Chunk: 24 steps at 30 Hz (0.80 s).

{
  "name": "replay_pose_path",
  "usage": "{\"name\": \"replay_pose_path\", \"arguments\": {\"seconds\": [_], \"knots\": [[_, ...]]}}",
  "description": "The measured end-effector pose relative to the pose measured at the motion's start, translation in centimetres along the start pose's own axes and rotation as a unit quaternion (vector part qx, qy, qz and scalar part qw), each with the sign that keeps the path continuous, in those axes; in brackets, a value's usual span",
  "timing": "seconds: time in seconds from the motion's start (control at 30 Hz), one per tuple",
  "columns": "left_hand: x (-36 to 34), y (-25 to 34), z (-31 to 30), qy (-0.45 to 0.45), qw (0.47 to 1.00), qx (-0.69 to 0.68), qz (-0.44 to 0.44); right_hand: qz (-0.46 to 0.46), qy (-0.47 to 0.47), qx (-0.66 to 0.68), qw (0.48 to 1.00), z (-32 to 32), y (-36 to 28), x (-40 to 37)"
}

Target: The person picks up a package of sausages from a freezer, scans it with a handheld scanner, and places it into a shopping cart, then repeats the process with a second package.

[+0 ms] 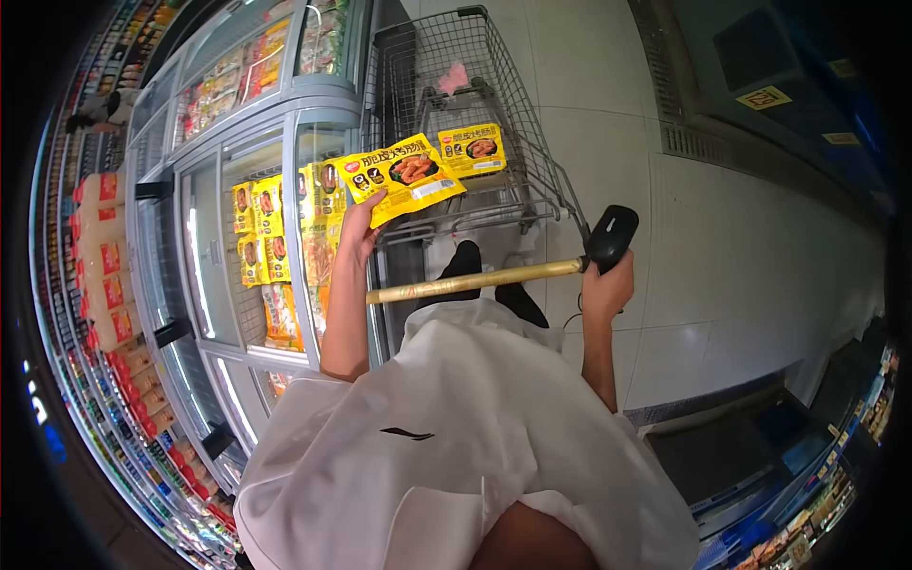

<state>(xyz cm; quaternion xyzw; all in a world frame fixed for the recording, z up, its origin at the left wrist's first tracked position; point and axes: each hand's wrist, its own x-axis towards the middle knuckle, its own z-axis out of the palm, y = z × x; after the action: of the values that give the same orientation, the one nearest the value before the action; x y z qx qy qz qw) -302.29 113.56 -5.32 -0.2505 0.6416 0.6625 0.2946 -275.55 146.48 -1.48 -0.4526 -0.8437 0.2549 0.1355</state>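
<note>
My left hand [358, 231] is closed on the lower left edge of a yellow sausage packet [404, 177], held over the near left side of a wire shopping cart [537, 133]. A second yellow sausage packet [472, 150] rests in the cart, just right of the held one and partly overlapped by it. My right hand [609, 287] is wrapped round the black end [613, 237] of the cart's handle. The gold-coloured handle bar [475, 281] runs across in front of my body. Something small and pink [453, 78] lies farther inside the cart.
Left of the cart stands a glass-doored freezer case [211, 256] with several yellow packets [269, 211] inside. Shelves of goods [104, 247] curve along the far left. Tiled floor [608, 142] lies to the right, beside a dark unit [760, 57] with yellow labels.
</note>
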Motion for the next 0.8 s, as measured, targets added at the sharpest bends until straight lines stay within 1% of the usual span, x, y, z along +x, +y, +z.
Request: {"name": "replay_pose_path", "arguments": {"seconds": [0.03,0.07,0.13,0.17,0.23,0.27,0.3,0.33,0.37,0.4,0.43,0.47,0.5,0.53,0.57,0.6,0.63,0.7,0.73,0.77,0.8], "knots": [[2.7,-0.2,0.5,-0.017,1.0,0.001,-0.017,0.021,0.028,-0.036,0.999,1.4,0.9,-0.2],[6.0,-0.8,1.2,-0.038,0.999,0.007,-0.023,0.032,0.061,-0.031,0.997,2.7,1.8,-0.5],[13.5,-2.2,2.8,-0.073,0.996,0.021,-0.045,0.047,0.076,-0.06,0.994,3.9,1.4,-0.4],[17.8,-3.7,3.2,-0.08,0.995,0.018,-0.057,0.06,0.088,-0.075,0.991,4.5,1.1,-0.3],[24.1,-6.0,4.0,-0.073,0.995,0.04,-0.052,0.08,0.118,-0.099,0.985,5.7,0.5,-0.6],[29.6,-9.6,3.3,-0.094,0.992,0.05,-0.063,0.077,0.127,-0.105,0.983,6.0,0.7,-0.7],[32.2,-10.9,3.6,-0.189,0.981,0.014,-0.042,0.072,0.138,-0.112,0.981,6.1,0.9,-0.6],[33.0,-11.3,5.0,-0.15,0.986,-0.004,-0.071,0.067,0.158,-0.106,0.98,5.9,1.0,-0.6],[35.2,-13.1,6.2,-0.111,0.987,-0.021,-0.113,0.064,0.171,-0.111,0.977,6.9,1.0,-0.4],[36.7,-14.8,6.1,-0.113,0.986,-0.024,-0.124,0.069,0.174,-0.095,0.978,7.0,0.9,-0.5],[38.1,-17.0,5.9,-0.133,0.986,-0.018,-0.103,0.072,0.177,-0.077,0.979,7.1,1.1,-0.6],[39.6,-18.9,5.3,-0.152,0.985,-0.013,-0.081,0.026,0.175,-0.12,0.977,7.3,1.8,-1.2],[39.8,-19.4,5.7,-0.151,0.984,-0.014,-0.092,0.027,0.169,-0.129,0.977,7.6,1.5,-0.9],[39.3,-18.9,6.4,-0.113,0.974,0.18,-0.078,0.038,0.175,-0.115,0.977,7.5,0.7,-0.5],[39.3,-18.8,6.6,-0.075,0.924,0.37,-0.06,0.05,0.182,-0.098,0.977,7.7,0.1,-0.3],[41.4,-22.6,5.6,-0.042,0.896,0.443,0.001,0.038,0.189,-0.103,0.976,7.8,0.0,-0.2],[40.7,-22.4,6.0,-0.041,0.895,0.444,-0.004,0.039,0.184,-0.105,0.977,7.7,0.3,-0.3],[40.0,-22.1,6.9,0.037,0.876,0.48,-0.019,-0.001,0.18,-0.117,0.977,7.9,0.5,-0.5],[40.0,-22.0,7.0,0.025,0.863,0.504,0.005,-0.002,0.18,-0.117,0.977,7.8,0.5,-0.4],[40.0,-21.6,6.8,0.025,0.864,0.503,0.006,-0.004,0.178,-0.106,0.978,7.8,0.4,-0.3],[40.0,-21.3,6.7,0.02,0.832,0.555,0.0,-0.007,0.177,-0.096,0.979,7.7,0.3,-0.1]]}}
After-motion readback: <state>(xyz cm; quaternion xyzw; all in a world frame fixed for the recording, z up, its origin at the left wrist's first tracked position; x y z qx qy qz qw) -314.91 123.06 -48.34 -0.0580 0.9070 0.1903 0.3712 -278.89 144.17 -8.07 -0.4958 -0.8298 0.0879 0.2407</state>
